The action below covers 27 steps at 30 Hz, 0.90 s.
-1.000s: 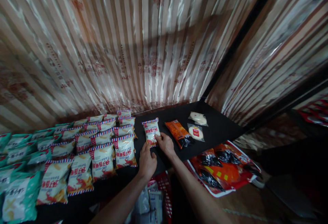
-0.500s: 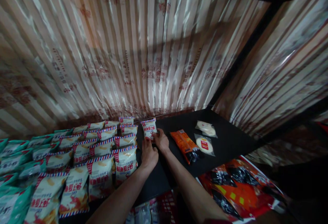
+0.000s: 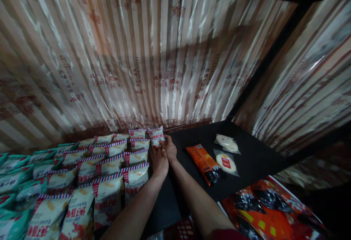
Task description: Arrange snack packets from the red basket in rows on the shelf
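A cream snack bag (image 3: 157, 135) with a red-and-blue striped top edge stands near the back of the black shelf (image 3: 189, 139), beside the rearmost bags of the rows. Around its lower right side, the fingers of my right hand (image 3: 170, 148) are closed. My left hand (image 3: 159, 162) grips it at the bottom front, fingers pressed together; the fingertips of both hands are partly hidden. Just left of my hands stand matching cream bags (image 3: 136, 156) in rows, tilted slightly back.
Green snack bags (image 3: 16, 176) fill the far left. An orange-and-black packet (image 3: 204, 163) and clear packs of round white pieces (image 3: 226, 162) lie on the shelf at right. Below the shelf edge sits an open box of orange packets (image 3: 260, 214). A striped foil sheet (image 3: 170, 57) hangs behind.
Both hands have moved the cream bag slightly left, closer to the neighbouring rear bag. The view has shifted a little, so the packets at right appear lower and farther right.
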Tool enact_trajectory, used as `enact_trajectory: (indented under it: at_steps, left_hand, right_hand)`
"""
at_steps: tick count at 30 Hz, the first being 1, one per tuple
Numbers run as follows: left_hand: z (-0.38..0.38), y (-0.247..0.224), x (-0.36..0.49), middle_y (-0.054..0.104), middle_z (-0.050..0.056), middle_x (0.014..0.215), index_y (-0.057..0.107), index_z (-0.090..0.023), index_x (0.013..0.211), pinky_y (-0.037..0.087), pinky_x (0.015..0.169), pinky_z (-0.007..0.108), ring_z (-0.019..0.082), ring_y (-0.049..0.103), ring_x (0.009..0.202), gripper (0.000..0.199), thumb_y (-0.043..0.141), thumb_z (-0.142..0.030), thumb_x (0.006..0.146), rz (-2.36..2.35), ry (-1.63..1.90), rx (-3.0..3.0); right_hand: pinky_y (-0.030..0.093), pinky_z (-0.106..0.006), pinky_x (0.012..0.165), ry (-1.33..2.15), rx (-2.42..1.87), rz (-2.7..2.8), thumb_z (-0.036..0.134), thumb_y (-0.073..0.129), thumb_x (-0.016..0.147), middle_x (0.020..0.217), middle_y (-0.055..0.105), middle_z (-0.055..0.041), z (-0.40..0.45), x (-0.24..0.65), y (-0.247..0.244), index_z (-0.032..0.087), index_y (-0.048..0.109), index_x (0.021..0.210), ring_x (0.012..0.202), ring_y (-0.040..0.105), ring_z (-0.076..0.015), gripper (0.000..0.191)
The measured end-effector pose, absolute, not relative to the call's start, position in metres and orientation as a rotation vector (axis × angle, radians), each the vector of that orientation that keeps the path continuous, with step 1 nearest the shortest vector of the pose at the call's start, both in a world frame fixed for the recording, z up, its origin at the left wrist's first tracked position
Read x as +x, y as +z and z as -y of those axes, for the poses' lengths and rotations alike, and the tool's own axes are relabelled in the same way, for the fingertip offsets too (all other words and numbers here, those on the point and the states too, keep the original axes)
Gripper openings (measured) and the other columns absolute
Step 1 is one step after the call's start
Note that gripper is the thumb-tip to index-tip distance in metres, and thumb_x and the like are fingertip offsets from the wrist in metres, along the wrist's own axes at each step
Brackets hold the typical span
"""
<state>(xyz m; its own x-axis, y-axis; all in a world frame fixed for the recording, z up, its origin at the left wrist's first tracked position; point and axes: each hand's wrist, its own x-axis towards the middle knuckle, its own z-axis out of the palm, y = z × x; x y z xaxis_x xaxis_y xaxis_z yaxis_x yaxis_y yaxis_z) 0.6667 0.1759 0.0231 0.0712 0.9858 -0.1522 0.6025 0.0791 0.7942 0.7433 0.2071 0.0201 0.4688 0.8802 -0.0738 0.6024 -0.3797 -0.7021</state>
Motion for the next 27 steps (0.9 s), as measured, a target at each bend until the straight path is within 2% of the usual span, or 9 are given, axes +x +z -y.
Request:
enact_trajectory:
  at_steps: [6,10,19,23,27]
  left_hand:
    - [-0.18,0.02,0.666,0.038,0.014,0.143,0.053,-0.012,0.124,0.017,0.113,0.039,0.026,0.025,0.137,0.045,0.029,-0.029,0.09,-1.658,0.627,1.604]
    - [-0.179,0.02,0.667,0.036,0.016,0.144,0.051,-0.008,0.125,0.016,0.113,0.036,0.025,0.024,0.137,0.047,0.026,-0.028,0.091,-1.69,0.576,1.61]
    - [-0.178,0.02,0.664,0.038,0.021,0.142,0.048,-0.003,0.126,0.018,0.112,0.038,0.026,0.026,0.136,0.049,0.02,-0.026,0.093,-1.682,0.516,1.704]
    - [-0.171,0.023,0.662,0.044,0.021,0.137,0.048,-0.003,0.126,0.021,0.11,0.036,0.025,0.034,0.133,0.048,0.021,-0.024,0.092,-1.635,0.53,1.783]
    - [-0.153,0.028,0.66,0.056,0.018,0.126,0.055,-0.004,0.117,0.029,0.105,0.032,0.023,0.044,0.125,0.045,0.021,-0.02,0.092,-1.616,0.581,1.822]
  right_hand:
    - [0.043,-0.024,0.071,0.586,-2.096,1.289,0.035,0.046,0.088,0.096,0.069,-0.0005,-0.216,0.736,0.016,0.029,0.05,0.119,0.088,0.063,-0.016,0.032]
    - [0.044,-0.023,0.075,0.596,-2.078,1.328,0.037,0.046,0.088,0.099,0.068,-0.0003,-0.221,0.739,0.01,0.029,0.053,0.12,0.091,0.062,-0.0149,0.034]
    - [0.044,-0.024,0.083,0.558,-2.031,1.406,0.033,0.051,0.086,0.103,0.066,-0.0036,-0.219,0.741,0.008,0.026,0.056,0.123,0.094,0.061,-0.0161,0.039]
    - [0.041,-0.028,0.091,0.417,-2.044,1.388,0.031,0.05,0.086,0.115,0.061,-0.0096,-0.207,0.736,0.01,0.021,0.055,0.125,0.104,0.056,-0.0194,0.041]
    - [0.039,-0.032,0.096,0.274,-2.007,1.319,0.029,0.047,0.087,0.121,0.057,-0.0126,-0.189,0.733,0.007,0.016,0.056,0.123,0.111,0.051,-0.0215,0.039]
